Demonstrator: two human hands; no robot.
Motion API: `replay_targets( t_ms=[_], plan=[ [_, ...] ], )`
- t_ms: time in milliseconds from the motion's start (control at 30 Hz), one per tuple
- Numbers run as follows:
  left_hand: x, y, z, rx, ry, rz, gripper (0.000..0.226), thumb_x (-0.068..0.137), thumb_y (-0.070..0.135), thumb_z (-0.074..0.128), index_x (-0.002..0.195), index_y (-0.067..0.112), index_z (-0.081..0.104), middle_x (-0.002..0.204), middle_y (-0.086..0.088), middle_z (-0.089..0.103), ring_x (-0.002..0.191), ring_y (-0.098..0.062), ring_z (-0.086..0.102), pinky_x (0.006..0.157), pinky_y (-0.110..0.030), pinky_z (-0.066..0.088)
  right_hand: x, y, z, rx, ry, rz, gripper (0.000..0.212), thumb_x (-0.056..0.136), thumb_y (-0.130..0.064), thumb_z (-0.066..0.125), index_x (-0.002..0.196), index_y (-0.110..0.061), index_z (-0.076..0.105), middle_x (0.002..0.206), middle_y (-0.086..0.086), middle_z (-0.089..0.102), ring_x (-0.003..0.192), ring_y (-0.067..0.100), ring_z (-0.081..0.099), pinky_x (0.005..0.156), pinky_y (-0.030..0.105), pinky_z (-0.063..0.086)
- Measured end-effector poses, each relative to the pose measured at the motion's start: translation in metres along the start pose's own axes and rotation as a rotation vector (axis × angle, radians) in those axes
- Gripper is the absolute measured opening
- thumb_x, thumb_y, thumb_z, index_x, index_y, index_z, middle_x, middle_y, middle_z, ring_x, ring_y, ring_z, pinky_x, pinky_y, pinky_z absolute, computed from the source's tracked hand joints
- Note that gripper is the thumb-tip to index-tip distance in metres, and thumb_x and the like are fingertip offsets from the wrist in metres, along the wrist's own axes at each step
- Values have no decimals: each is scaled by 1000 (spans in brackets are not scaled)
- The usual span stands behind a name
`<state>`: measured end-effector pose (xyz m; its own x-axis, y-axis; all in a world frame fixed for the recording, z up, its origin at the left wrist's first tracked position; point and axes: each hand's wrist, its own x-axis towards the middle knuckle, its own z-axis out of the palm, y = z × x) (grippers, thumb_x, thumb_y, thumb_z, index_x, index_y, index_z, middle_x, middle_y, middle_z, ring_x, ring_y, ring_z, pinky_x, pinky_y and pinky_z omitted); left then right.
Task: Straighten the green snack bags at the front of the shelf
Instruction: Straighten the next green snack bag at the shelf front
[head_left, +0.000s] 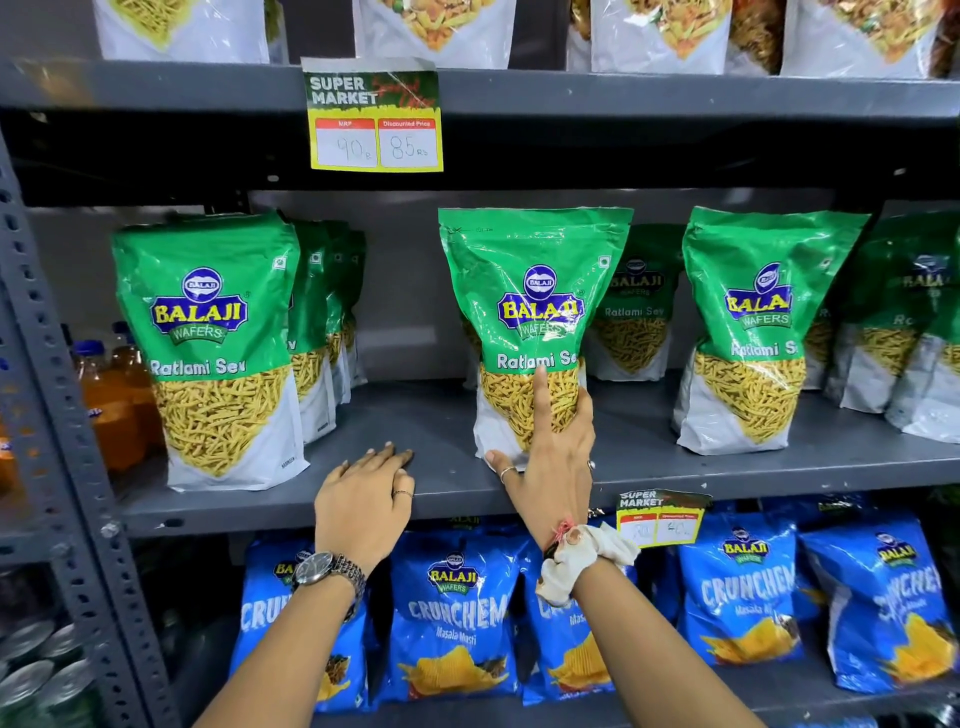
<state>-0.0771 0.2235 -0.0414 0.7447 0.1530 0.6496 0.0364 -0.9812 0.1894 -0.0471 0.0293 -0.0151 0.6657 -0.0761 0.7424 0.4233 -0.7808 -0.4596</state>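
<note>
I'm seeing the right hand (550, 462) touching the middle green bag (530, 322): fingers spread around its lower front, index pointing up the pack, thumb at the bottom edge. Bag's standing upright at the front of the grey shelf (447, 462). Left hand (363, 499) is resting flat on the shelf beside it, fingers together.
</note>
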Motion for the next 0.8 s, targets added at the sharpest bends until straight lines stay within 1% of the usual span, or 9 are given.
replay_targets(
  t_ms=[367,567,667,800],
  plan=[
    [0,0,1,15,-6,1,59,82,38,18,119,28,63,129,1,61,121,-15,54,104,-38,38,11,0,11,-19,-5,20,112,68,-41,80,148,-38,2,149,29,17,130,44,32,94,56,48],
    [0,1,0,13,6,-3,59,82,38,18,117,27,64,128,0,62,120,-16,55,103,-38,39,11,1,12,32,23,38,110,66,-37,83,148,-39,9,148,26,19,125,43,35,94,56,47],
    [-1,3,-2,-3,20,-6,60,81,37,18,116,25,65,126,-1,63,119,-17,56,102,-39,40,10,-1,14,71,39,51,109,65,-33,83,147,-40,11,147,25,20,126,43,35,94,55,47],
    [-1,4,-3,-5,23,-5,60,81,37,19,114,24,66,125,-2,64,118,-18,57,101,-39,40,5,-6,15,61,65,63,107,64,-27,81,146,-39,14,146,25,23,126,43,35,93,56,47]
  ],
)
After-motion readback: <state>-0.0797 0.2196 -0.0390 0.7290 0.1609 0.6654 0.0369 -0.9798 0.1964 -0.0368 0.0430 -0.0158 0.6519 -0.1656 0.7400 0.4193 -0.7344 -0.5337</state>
